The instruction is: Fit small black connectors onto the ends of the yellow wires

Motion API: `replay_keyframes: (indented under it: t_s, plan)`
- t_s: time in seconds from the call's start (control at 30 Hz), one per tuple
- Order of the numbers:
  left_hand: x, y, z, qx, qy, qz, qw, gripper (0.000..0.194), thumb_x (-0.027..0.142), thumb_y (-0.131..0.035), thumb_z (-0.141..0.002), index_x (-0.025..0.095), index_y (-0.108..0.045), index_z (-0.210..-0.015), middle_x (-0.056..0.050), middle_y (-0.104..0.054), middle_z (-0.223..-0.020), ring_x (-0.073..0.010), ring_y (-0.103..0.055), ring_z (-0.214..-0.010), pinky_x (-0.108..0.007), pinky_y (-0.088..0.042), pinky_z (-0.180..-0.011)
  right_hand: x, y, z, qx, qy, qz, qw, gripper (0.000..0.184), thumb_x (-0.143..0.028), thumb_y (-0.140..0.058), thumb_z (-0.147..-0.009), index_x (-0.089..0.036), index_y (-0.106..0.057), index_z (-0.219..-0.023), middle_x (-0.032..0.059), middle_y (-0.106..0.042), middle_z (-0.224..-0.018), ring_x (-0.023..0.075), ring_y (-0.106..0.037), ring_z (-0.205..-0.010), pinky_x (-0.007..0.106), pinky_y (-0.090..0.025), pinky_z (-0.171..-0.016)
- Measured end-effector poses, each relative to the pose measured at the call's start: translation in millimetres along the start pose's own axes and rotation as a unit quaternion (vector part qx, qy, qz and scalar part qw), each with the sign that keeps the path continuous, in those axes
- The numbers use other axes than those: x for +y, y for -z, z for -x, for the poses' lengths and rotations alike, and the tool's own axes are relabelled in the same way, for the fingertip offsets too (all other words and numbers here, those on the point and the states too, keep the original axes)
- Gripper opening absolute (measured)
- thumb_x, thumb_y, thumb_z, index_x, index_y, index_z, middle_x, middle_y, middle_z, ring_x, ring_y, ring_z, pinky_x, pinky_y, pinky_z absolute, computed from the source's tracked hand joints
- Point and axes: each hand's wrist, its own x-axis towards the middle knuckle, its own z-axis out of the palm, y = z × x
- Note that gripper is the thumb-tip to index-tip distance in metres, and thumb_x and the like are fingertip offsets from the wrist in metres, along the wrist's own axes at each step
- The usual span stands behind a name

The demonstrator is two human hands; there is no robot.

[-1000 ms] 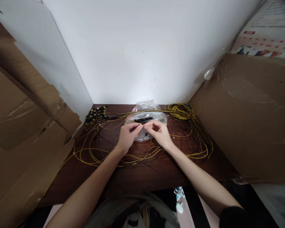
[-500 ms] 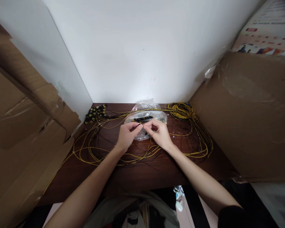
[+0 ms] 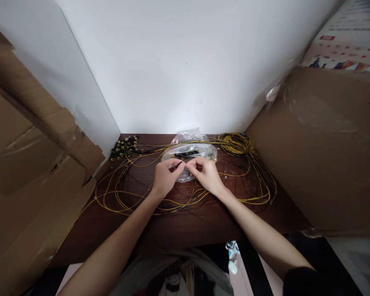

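My left hand (image 3: 166, 174) pinches a small black piece (image 3: 179, 163) between thumb and forefinger; its exact kind is too small to make out. Fingertip to fingertip with it, my right hand (image 3: 206, 174) is also closed in a pinch, and whatever lies between those fingers is hidden. Just behind both hands sits an open clear plastic bag (image 3: 209, 150) holding black and yellow parts (image 3: 186, 155). Yellow and black wires (image 3: 185, 204) loop over the brown table (image 3: 185, 232) beneath my wrists.
Black-and-yellow connector ends (image 3: 123, 147) cluster at the back left. A coil of yellow wire (image 3: 234, 144) lies at the back right. Cardboard (image 3: 33, 172) walls the left side, a cardboard box (image 3: 320, 156) the right, and a white panel (image 3: 179, 70) the back.
Both hands stay nearly in place, fingertips still together. The black piece in my left fingers shows slightly more, and my right fingers have shifted a little.
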Motion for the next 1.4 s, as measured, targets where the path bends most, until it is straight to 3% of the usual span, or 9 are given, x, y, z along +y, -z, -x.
replay_keyframes:
  t_s: [0.2,0.27,0.43,0.57,0.7,0.9,1.2,1.4]
  plan:
    - [9.0,4.8,0.9,0.005,-0.151,-0.151,0.977,0.011,0.021,-0.057,-0.076,0.015,-0.062,-0.069,0.004,-0.044,-0.053,-0.0077,-0.04,-0.049,-0.021,-0.032,-0.05,-0.7,-3.3,5.4,-0.018,-0.038,0.022,0.999,0.02,-0.031,-0.049,-0.084,-0.015,-0.059,-0.077,0.0002,-0.057,-0.059,0.0104,-0.051,-0.048,0.022,-0.04,-0.049]
    - [10.5,6.0,0.7,-0.001,-0.169,-0.166,0.972,0.011,0.02,-0.056,-0.077,0.015,-0.062,-0.069,0.005,-0.043,-0.053,-0.0077,-0.04,-0.049,-0.021,-0.032,-0.051,1.6,-4.6,5.3,-0.027,-0.058,-0.003,0.998,0.022,-0.034,-0.049,-0.085,-0.015,-0.058,-0.079,-0.001,-0.056,-0.057,0.0097,-0.05,-0.044,0.022,-0.04,-0.047]
    - [7.0,5.4,-0.3,0.019,-0.08,-0.107,0.991,0.014,0.026,-0.058,-0.076,0.015,-0.064,-0.072,0.001,-0.056,-0.059,-0.0086,-0.046,-0.052,-0.021,-0.036,-0.053,6.6,-4.8,0.2,-0.007,-0.047,-0.056,0.997,0.021,-0.034,-0.055,-0.08,-0.014,-0.061,-0.079,0.0018,-0.059,-0.068,0.0102,-0.05,-0.051,0.023,-0.041,-0.049]
    - [3.1,4.4,-2.2,0.006,0.009,-0.004,1.0,0.02,0.032,-0.059,-0.074,0.013,-0.067,-0.074,-0.001,-0.061,-0.062,-0.0108,-0.052,-0.056,-0.021,-0.04,-0.053,4.8,-2.7,-1.1,0.017,-0.016,-0.029,0.999,0.019,-0.032,-0.056,-0.079,-0.015,-0.062,-0.074,0.0022,-0.059,-0.067,0.0112,-0.049,-0.056,0.023,-0.039,-0.053]
    - [2.8,4.9,-4.0,-0.014,0.042,0.032,0.998,0.022,0.034,-0.06,-0.073,0.013,-0.068,-0.072,0.0,-0.06,-0.057,-0.0101,-0.05,-0.051,-0.02,-0.037,-0.049,2.3,-1.8,-0.3,0.015,0.003,-0.005,1.0,0.02,-0.03,-0.053,-0.082,-0.015,-0.062,-0.073,0.002,-0.058,-0.067,0.0111,-0.047,-0.056,0.024,-0.037,-0.053]
    - [2.5,5.6,-2.4,-0.014,0.002,-0.038,0.999,0.022,0.033,-0.057,-0.076,0.014,-0.068,-0.075,-0.001,-0.061,-0.061,-0.0108,-0.051,-0.056,-0.021,-0.039,-0.055,3.4,-1.8,-0.4,0.011,0.019,0.019,1.0,0.017,-0.025,-0.054,-0.082,-0.014,-0.064,-0.073,0.002,-0.059,-0.068,0.0115,-0.049,-0.059,0.023,-0.037,-0.055]
    - [8.9,5.0,-0.1,0.002,-0.079,-0.152,0.985,0.016,0.026,-0.055,-0.077,0.015,-0.064,-0.07,0.002,-0.053,-0.056,-0.0087,-0.042,-0.049,-0.021,-0.033,-0.051,-0.2,-0.5,0.6,0.021,0.053,0.067,0.996,0.01,-0.02,-0.056,-0.079,-0.016,-0.063,-0.073,0.0022,-0.061,-0.072,0.0134,-0.053,-0.066,0.025,-0.04,-0.061]
    - [11.7,6.9,0.8,0.0,-0.163,-0.177,0.971,0.013,0.022,-0.053,-0.078,0.016,-0.063,-0.07,0.004,-0.042,-0.053,-0.0089,-0.039,-0.05,-0.022,-0.032,-0.052,-0.8,-1.8,1.1,0.02,-0.037,-0.02,0.999,0.012,-0.023,-0.058,-0.075,-0.014,-0.063,-0.07,0.0021,-0.062,-0.068,0.0117,-0.052,-0.058,0.024,-0.039,-0.054]
